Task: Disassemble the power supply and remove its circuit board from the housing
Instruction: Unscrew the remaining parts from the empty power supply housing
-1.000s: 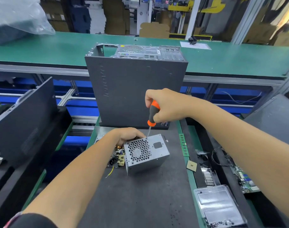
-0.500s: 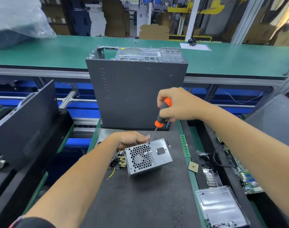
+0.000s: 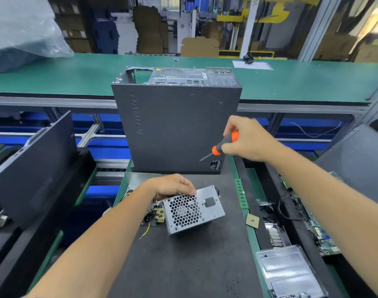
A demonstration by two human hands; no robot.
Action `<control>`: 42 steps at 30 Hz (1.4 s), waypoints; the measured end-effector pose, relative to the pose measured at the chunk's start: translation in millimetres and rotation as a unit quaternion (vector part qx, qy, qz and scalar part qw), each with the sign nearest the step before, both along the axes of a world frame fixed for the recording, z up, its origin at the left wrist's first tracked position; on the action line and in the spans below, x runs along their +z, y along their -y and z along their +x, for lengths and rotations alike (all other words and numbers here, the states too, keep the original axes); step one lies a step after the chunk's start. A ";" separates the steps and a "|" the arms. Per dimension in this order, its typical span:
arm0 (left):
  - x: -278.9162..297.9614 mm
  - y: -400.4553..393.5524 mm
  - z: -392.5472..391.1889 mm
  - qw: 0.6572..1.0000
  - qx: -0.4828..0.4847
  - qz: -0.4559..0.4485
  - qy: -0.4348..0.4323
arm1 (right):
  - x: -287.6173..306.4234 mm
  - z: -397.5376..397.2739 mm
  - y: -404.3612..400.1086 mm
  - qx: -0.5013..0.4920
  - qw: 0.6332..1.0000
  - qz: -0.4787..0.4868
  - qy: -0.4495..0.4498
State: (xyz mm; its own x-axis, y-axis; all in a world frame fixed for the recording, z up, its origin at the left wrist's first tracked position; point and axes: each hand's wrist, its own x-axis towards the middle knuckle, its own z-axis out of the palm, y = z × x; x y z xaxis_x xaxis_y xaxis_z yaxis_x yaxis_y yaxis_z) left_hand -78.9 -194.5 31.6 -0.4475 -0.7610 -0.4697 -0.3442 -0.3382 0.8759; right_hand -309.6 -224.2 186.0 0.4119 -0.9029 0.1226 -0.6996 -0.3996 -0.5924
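Left hand (image 3: 172,186) is down on the power supply housing (image 3: 193,209), fingers (image 3: 189,190) curled over its top rear edge and gripping it; the thumb is hidden behind the metal. The housing sits tilted on the dark tabletop (image 3: 183,265), its honeycomb fan grille facing the camera. Just left of those fingers and below the wrist, the circuit board (image 3: 155,214) pokes out of the housing's open side, only a yellow-brown corner and a black mains socket showing, the rest covered by the hand and the shell. A thin yellow wire (image 3: 146,231) trails from it onto the tabletop.

Right hand (image 3: 246,143) is up in the air, well above and right of the housing, fingers wrapped round the orange-and-black screwdriver (image 3: 221,147). The handle's upper end is buried in the fist, and the shaft, blurred, points down-left; its tip is hard to make out against the grey computer case (image 3: 175,125) standing behind. The tip touches nothing.

Right of the left fingers, near the tabletop's green edge, lies a small square chip (image 3: 252,220). Further right a green motherboard (image 3: 312,229) is partly hidden by the right forearm.
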 end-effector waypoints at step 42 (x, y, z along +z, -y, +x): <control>-14.7 -1.4 6.5 0.997 0.020 -0.067 -0.025 | -126.5 52.8 -27.6 0.112 0.993 0.038 -0.027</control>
State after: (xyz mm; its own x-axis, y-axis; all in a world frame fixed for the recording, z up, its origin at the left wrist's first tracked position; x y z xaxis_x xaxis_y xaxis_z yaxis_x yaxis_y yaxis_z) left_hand -72.4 -193.0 16.9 -0.4355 -0.8329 -0.3414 -0.2880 -0.2304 0.9295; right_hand -256.8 -196.6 59.5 0.6083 -0.7931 0.0301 -0.6293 -0.5050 -0.5907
